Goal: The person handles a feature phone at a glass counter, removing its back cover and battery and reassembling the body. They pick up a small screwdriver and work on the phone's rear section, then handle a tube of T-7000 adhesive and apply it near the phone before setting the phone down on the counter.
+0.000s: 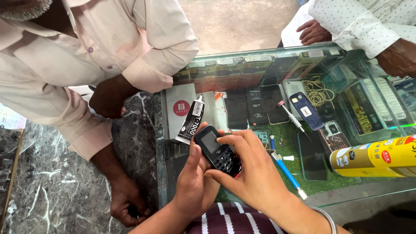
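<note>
your left hand (pixel 195 182) cradles a small black keypad phone (pixel 217 151) from below and the side, thumb laid up along its left edge, fingers wrapped behind it. your right hand (pixel 255 173) comes in from five o'clock, fingers curled around the phone's right side and fingertips pressing on its lower keypad end, so both hands are grasping the phone, held low at the centre of view over the edge of a glass counter (pixel 372 190). at eleven o'clock from the phone, just beside it, a black glue tube (pixel 190 123) lies on a grey box (pixel 178 106). at three o'clock a blue-handled tool (pixel 287 171) rests on the glass, and further right a yellow spray can (pixel 375 157) lies on its side. at two o'clock lie a blue phone (pixel 306 110) and a screwdriver (pixel 291 117). another person in a pale shirt (pixel 56 65) leans in from ten o'clock, their hand (pixel 125 203) on the dark marble top (pixel 52 186).
</note>
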The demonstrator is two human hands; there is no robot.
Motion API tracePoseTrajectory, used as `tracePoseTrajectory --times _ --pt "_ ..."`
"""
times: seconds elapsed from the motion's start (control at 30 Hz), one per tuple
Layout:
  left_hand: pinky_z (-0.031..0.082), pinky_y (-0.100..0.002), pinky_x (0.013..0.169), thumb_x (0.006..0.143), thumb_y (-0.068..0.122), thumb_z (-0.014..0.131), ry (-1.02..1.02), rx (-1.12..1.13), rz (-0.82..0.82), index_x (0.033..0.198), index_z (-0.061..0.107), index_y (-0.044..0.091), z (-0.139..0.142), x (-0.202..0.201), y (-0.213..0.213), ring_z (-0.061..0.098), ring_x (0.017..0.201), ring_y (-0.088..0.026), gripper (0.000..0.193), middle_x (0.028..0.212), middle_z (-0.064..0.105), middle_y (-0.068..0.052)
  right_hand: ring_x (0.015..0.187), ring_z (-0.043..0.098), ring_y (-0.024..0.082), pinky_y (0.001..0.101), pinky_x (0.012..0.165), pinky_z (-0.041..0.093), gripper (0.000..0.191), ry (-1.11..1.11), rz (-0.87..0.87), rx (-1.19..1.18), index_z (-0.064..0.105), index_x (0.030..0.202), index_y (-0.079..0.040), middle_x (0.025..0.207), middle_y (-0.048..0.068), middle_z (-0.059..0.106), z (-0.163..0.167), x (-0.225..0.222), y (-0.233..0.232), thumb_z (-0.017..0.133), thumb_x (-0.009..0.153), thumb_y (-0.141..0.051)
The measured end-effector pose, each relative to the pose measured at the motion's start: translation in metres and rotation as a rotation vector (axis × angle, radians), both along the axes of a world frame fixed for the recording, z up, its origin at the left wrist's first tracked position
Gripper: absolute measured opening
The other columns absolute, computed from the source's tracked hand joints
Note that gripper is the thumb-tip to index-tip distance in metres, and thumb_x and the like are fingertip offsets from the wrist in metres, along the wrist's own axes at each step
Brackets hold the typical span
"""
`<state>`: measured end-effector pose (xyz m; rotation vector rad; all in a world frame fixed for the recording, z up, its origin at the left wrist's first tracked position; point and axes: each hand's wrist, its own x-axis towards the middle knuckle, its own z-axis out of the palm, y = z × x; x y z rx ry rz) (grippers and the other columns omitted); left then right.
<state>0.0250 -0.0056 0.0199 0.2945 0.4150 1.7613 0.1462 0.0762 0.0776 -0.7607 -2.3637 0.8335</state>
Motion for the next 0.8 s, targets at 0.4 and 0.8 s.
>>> tracePoseTrajectory --times 0.4,0.8 --pt "0.042 -0.049 0.111 0.104 0.021 0.045 0.005 -0.076 -0.028 0.157 0.027 0.017 -0.001 -0.001 0.002 0.051 0.132 -0.027 0.056 0.142 0.051 -0.011 0.104 0.065 0.028 0.0349 0.073 0.058 0.07 0.015 0.013 -0.025 0.062 0.119 -0.006 0.124 0.013 0.058 -0.008 0.005 0.003 0.095 0.061 -0.026" --pt "0.055 -0.026 0.087 0.103 0.011 0.063 0.375 -0.219 0.041 0.132 0.066 -0.003 -0.005 0.004 -0.003 0.065 0.098 -0.01 0.033 0.112 0.071 -0.009 0.077 0.053 0.005 0.0221 0.072 0.048 0.03 0.403 0.062 -0.91 0.066 0.125 0.001 0.085 -0.004 0.054 -0.042 0.026 0.022 0.068 0.099 -0.012"
